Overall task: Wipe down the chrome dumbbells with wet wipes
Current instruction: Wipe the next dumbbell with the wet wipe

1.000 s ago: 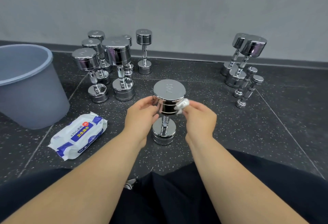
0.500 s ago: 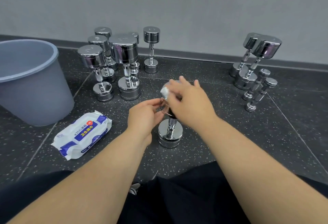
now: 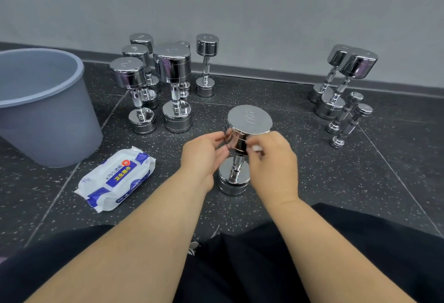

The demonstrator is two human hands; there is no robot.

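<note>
A: Change since the earlier frame: the right hand [image 3: 272, 158] has come off the top face of the dumbbell [image 3: 241, 149] and dropped to the right side of its upper head. The engraved top disc is uncovered again. The left hand [image 3: 203, 156] has stayed on the left side of that head.

B: Head view, state of the hands?

A: Left fingers [image 3: 219, 138] are curled lightly against the side wall of the upper head, bracing it; not a full wrap. The right-hand fingers are closed around a small wadded wet wipe [image 3: 257, 148], of which only a white edge shows, pressed at or just beside the head's right side.

B: Location of the work item?

A: The dumbbell stands upright on the speckled floor [image 3: 312, 182], directly in front of the person, between the two hands.

B: Progress?

A: Judged as mid-task. The wipe is on the upper head; the knurled handle and lower head look not yet reached. A group of dumbbells [image 3: 173, 81] stands to the left near the grey bin [image 3: 48, 120], another group [image 3: 346, 86] to the right. Which group is finished cannot be told from surface shine. The wipes pack [image 3: 117, 179] lies on the floor beside the bin, within reach for a fresh sheet.
</note>
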